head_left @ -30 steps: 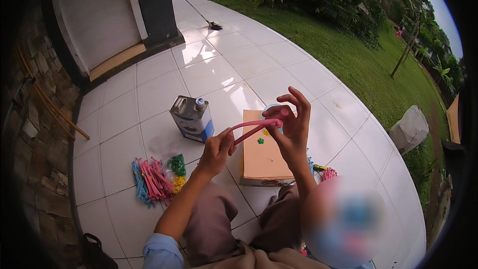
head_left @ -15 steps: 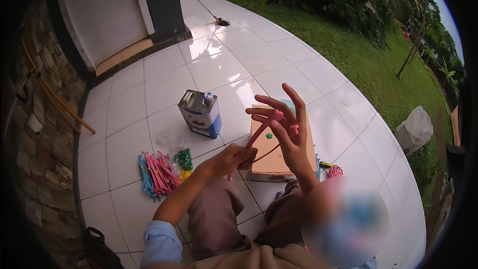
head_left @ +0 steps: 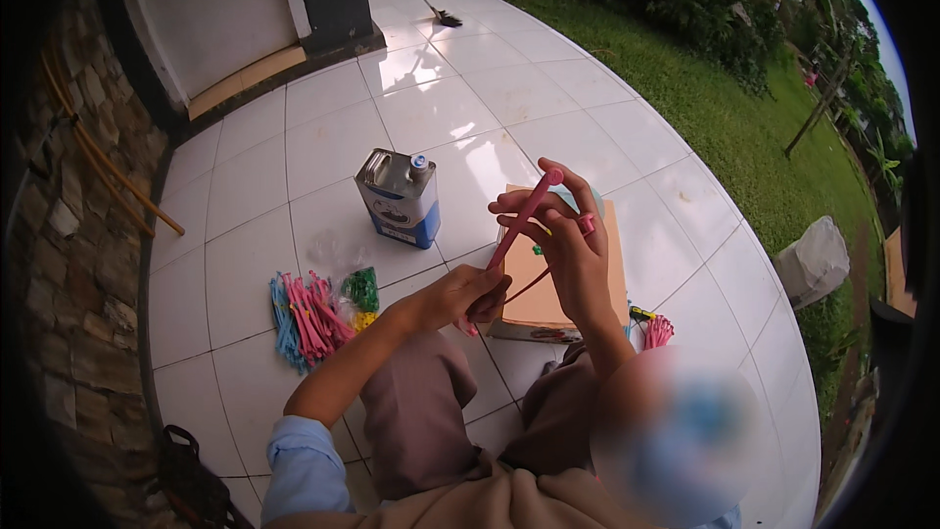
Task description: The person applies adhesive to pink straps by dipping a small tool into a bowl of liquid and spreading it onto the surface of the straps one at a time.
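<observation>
Holding pink strip (head_left: 521,220), white tiles (head_left: 227,235), stone wall (head_left: 108,323), lawn (head_left: 720,152)

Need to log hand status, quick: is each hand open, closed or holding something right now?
Left hand: closed, holding a pink strip.
Right hand: fingers partly spread beside the pink strip; grip cannot be told.

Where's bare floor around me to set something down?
Bare tile lies between the metal can and the door, and right of the box toward the lawn. It's crowded at your left, with blue strips, pink strips and green pieces, and at the box's near right corner, where a pink bundle and yellow-black tool lie.
</observation>
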{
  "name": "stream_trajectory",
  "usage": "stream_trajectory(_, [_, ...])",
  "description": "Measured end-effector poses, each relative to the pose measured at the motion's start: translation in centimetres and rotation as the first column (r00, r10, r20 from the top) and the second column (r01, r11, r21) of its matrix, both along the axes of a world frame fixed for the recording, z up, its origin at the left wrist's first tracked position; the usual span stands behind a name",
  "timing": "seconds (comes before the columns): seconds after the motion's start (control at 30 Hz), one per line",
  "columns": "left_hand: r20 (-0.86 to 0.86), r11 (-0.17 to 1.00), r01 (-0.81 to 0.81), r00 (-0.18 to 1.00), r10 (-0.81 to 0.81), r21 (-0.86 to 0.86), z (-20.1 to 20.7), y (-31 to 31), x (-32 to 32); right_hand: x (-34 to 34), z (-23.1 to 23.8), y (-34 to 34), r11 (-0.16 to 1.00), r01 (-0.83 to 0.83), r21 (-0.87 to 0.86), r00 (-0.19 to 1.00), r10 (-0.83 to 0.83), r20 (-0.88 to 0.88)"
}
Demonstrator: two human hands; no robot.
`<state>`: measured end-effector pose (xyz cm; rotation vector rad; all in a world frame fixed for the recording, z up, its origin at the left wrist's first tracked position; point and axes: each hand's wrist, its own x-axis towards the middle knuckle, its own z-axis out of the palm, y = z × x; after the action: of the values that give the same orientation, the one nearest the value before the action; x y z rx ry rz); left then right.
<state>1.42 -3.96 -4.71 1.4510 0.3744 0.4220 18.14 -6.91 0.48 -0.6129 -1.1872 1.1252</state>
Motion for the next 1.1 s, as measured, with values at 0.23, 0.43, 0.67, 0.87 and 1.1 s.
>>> stream_trajectory(0.23, [-0.005, 0.951, -0.309, 0.951, 0.309, -0.026, -1.8, 2.8, 0.5, 5.2, -2.2, 1.9, 0.864, 0.496, -0.085, 0.768, -0.390, 0.509])
stream_trajectory(0.43, [0.226, 0.706, -0.516, 0.706, 0.671, -0.485, -3.7, 4.5, 0.1, 5.0, -6.1, 3.0, 0.942, 0.288, -0.175, 0.672, -0.068, 0.737])
stream_trajectory(0.67, [0.335, 0.439, -0.221, 0.387, 0.859, -0.871, -3.9, 4.8, 2.7, 1.5, -9.9, 3.3, 0.885, -0.033, -0.465, 0.406, 0.437, 0.803])
stream_trajectory(0.87, [0.051, 0.410, -0.434, 0.634, 0.771, -0.802, -2.0, 6.7, 5.7, 4.0, -9.5, 5.2, 0.833, 0.121, -0.539, 0.156, 0.521, 0.839])
stream_trajectory(1.1, [-0.293, 0.753, -0.657, 0.713, 0.637, 0.036, -4.1, 9.4, 3.1, 13.6, -15.0, 7.4, 0.894, 0.405, -0.193, 0.287, 0.076, 0.955])
